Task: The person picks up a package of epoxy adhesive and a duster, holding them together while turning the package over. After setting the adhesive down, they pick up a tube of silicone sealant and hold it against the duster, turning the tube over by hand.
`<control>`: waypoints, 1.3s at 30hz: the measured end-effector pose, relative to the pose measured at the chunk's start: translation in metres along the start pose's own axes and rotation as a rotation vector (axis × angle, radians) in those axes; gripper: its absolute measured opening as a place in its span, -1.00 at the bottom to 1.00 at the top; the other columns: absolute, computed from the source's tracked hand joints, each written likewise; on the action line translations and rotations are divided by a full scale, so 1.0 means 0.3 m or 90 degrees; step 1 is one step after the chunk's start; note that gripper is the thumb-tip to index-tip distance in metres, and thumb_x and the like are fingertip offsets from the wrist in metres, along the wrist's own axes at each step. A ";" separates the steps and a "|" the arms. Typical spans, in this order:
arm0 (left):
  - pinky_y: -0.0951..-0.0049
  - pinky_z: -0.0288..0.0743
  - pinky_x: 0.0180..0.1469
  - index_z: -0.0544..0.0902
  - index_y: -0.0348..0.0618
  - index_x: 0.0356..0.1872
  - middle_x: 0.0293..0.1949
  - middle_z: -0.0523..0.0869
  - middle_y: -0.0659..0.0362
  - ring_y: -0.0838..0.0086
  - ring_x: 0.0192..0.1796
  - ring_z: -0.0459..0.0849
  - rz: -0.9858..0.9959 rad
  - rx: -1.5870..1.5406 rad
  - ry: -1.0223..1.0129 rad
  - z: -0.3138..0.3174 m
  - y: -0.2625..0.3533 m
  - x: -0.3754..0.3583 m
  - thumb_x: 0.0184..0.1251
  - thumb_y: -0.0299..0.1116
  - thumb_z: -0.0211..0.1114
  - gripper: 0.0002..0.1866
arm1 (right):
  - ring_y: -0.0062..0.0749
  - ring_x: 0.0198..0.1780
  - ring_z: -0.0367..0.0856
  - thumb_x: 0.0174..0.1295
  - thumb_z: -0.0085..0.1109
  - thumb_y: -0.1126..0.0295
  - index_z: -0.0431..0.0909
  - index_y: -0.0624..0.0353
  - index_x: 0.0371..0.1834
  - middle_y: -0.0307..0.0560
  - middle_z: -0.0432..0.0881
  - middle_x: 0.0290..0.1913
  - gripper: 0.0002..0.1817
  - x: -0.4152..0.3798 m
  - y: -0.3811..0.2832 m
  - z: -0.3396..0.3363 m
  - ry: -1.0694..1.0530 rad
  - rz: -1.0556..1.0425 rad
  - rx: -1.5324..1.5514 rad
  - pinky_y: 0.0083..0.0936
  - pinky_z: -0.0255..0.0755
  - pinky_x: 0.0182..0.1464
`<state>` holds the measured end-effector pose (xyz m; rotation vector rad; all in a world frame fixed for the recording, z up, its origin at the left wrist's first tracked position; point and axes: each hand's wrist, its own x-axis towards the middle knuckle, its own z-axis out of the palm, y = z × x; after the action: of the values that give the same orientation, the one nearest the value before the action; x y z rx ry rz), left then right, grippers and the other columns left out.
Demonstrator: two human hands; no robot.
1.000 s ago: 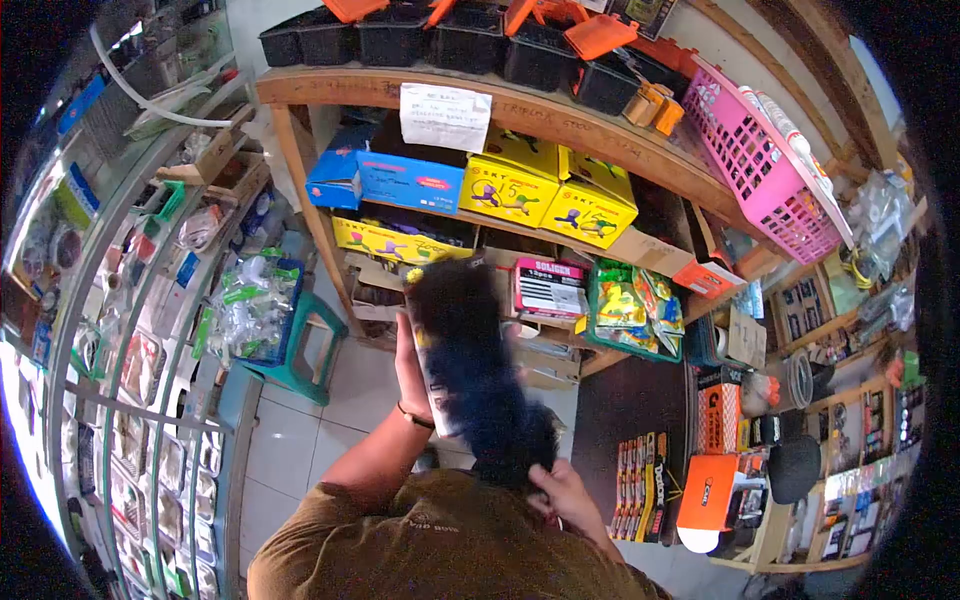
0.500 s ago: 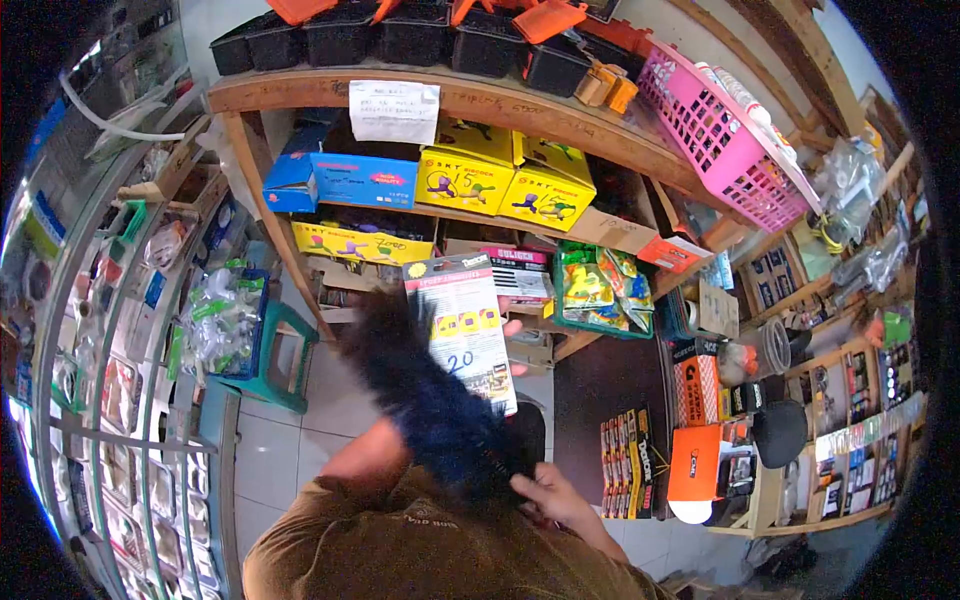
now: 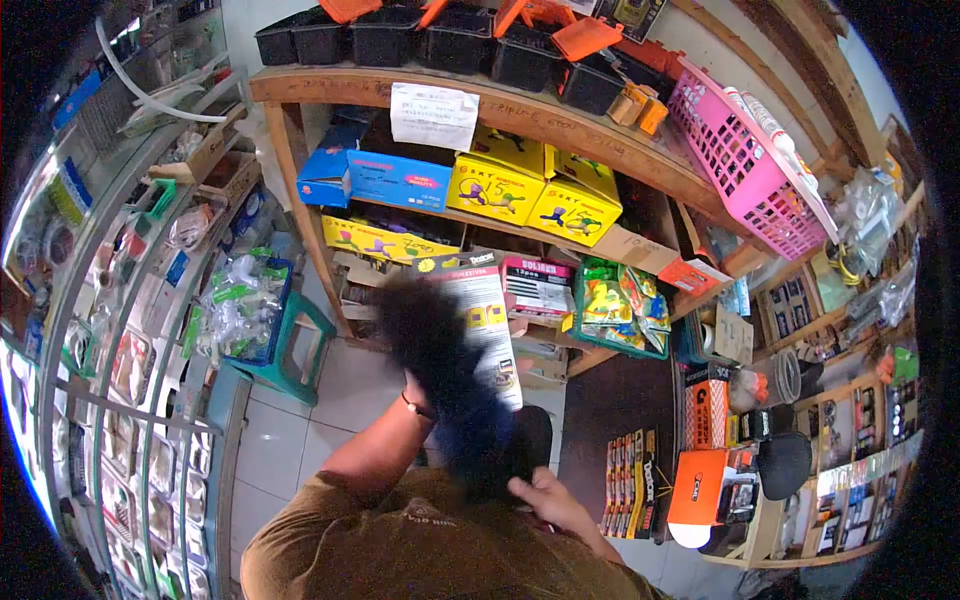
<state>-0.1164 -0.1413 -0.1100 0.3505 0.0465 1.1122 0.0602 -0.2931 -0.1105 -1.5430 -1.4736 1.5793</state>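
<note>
My right hand (image 3: 545, 498) is closed around the handle end of a dark, fluffy feather duster (image 3: 462, 400). The duster slants up to the left, smeared by motion, its fluffy end over the left part of a printed package card (image 3: 490, 335). That card is white with a red band and yellow pictures. My left hand (image 3: 412, 387), with a bracelet at the wrist, reaches behind the card and holds it. Fingertips show at the card's right edge; the duster and card hide most of this hand.
Ahead, a wooden shelf (image 3: 340, 85) carries black bins (image 3: 455, 47), yellow boxes (image 3: 500, 190) and a pink basket (image 3: 750, 165). A green stool (image 3: 305, 350) with a blue crate of bagged items stands left, beside a glass display case (image 3: 150, 420). Orange boxes (image 3: 698, 488) sit at right.
The duster's fluffy end has shifted slightly against the card and is more blurred. My left wrist now shows below it. The whole view has moved, so the shelves appear further right and lower.
</note>
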 end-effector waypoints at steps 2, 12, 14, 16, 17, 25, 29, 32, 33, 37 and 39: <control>-0.27 0.11 0.13 0.10 -0.05 0.29 0.23 0.28 0.07 0.07 0.21 0.30 -0.006 -0.070 -0.018 0.010 0.019 0.000 0.18 0.26 -0.18 -0.23 | -0.65 -0.77 0.17 0.25 0.00 0.14 0.14 0.06 -0.55 -0.33 0.15 -0.74 -0.64 0.010 0.005 -0.018 0.003 0.081 0.118 -0.61 0.06 -0.76; -0.26 0.15 0.13 0.14 -0.01 0.28 0.24 0.27 0.08 0.15 0.29 0.20 -0.035 -0.226 -0.186 -0.066 0.025 0.019 0.21 0.20 -0.15 -0.30 | -0.61 -0.79 0.11 0.23 0.05 0.28 0.18 0.06 -0.40 -0.25 0.21 -0.70 -0.76 0.009 0.001 0.002 0.111 0.146 0.413 -0.59 0.03 -0.78; -0.25 0.17 0.12 0.16 -0.02 0.27 0.25 0.21 -0.01 0.12 0.32 0.10 -0.062 -0.433 -0.204 -0.176 0.013 0.030 0.14 0.25 -0.10 -0.25 | -0.63 -0.79 0.12 0.24 0.03 0.27 0.15 0.07 -0.48 -0.28 0.20 -0.70 -0.72 0.012 -0.008 0.006 0.121 0.188 0.394 -0.60 0.03 -0.79; -0.23 0.16 0.14 0.15 -0.03 0.27 0.25 0.21 -0.03 0.12 0.32 0.10 -0.045 -0.232 -0.110 -0.068 0.001 0.027 0.14 0.26 -0.11 -0.24 | -0.63 -0.79 0.21 0.23 0.05 0.21 0.14 0.07 -0.48 -0.31 0.22 -0.68 -0.68 0.026 0.088 0.002 -0.038 0.134 0.346 -0.64 0.08 -0.79; -0.21 0.15 0.15 0.13 -0.04 0.28 0.25 0.21 -0.05 0.12 0.32 0.11 -0.019 -0.029 -0.023 -0.009 0.004 0.026 0.15 0.27 -0.12 -0.23 | -0.63 -0.79 0.21 0.23 0.05 0.21 0.14 0.07 -0.48 -0.31 0.22 -0.68 -0.68 0.022 0.075 0.000 -0.034 0.133 0.345 -0.64 0.08 -0.79; -0.06 0.36 0.02 0.27 -0.08 0.20 0.10 0.42 0.02 0.16 0.11 0.43 -0.077 -0.204 -0.053 0.052 0.048 0.028 0.18 0.28 -0.19 -0.27 | -0.64 -0.77 0.23 0.22 0.06 0.19 0.14 0.06 -0.54 -0.33 0.18 -0.74 -0.66 0.030 -0.012 0.002 0.057 0.232 0.200 -0.61 0.19 -0.75; -0.15 0.13 0.19 0.08 -0.02 0.30 0.28 0.17 0.02 0.14 0.30 0.16 0.001 -0.126 -0.161 0.016 0.034 0.032 0.16 0.32 -0.25 -0.21 | -0.63 -0.78 0.20 0.21 0.06 0.18 0.14 0.05 -0.48 -0.32 0.18 -0.75 -0.67 0.047 0.032 -0.015 0.025 0.164 0.249 -0.62 0.17 -0.76; -0.12 0.20 0.15 0.16 -0.04 0.27 0.21 0.28 -0.02 0.08 0.24 0.26 -0.088 -0.312 -0.120 0.001 0.042 0.051 0.14 0.31 -0.18 -0.22 | -0.63 -0.78 0.12 0.22 0.06 0.25 0.13 0.00 -0.48 -0.31 0.16 -0.77 -0.70 0.052 -0.031 -0.020 0.102 0.209 0.475 -0.60 0.08 -0.73; -0.14 0.25 0.11 0.21 -0.05 0.25 0.19 0.32 -0.04 0.10 0.23 0.29 -0.079 -0.185 -0.005 0.020 0.040 0.058 0.12 0.30 -0.13 -0.22 | -0.63 -0.78 0.12 0.22 0.06 0.25 0.13 0.00 -0.48 -0.31 0.16 -0.77 -0.70 0.056 0.000 -0.023 0.101 0.207 0.479 -0.60 0.08 -0.73; -0.30 0.12 0.13 0.07 -0.03 0.31 0.29 0.14 -0.04 0.07 0.33 0.08 -0.010 -0.012 -0.011 -0.004 0.019 0.085 0.13 0.30 -0.15 -0.19 | -0.66 -0.78 0.10 0.26 -0.01 0.16 0.25 0.09 -0.55 -0.34 0.22 -0.75 -0.68 0.086 0.034 -0.041 -0.082 -0.054 0.042 -0.66 0.02 -0.75; -0.28 0.16 0.11 0.17 -0.04 0.26 0.26 0.21 -0.04 0.09 0.31 0.12 -0.070 -0.386 -0.201 -0.026 0.065 0.078 0.18 0.25 -0.15 -0.26 | -0.72 -0.72 0.04 0.27 -0.03 0.14 0.25 0.09 -0.61 -0.41 0.20 -0.70 -0.63 0.097 0.009 -0.047 0.022 0.099 0.526 -0.67 -0.01 -0.71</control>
<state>-0.1244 -0.1109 -0.1082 -0.0249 -0.5355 0.9001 0.0668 -0.2632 -0.1212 -1.1798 -0.5373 1.8911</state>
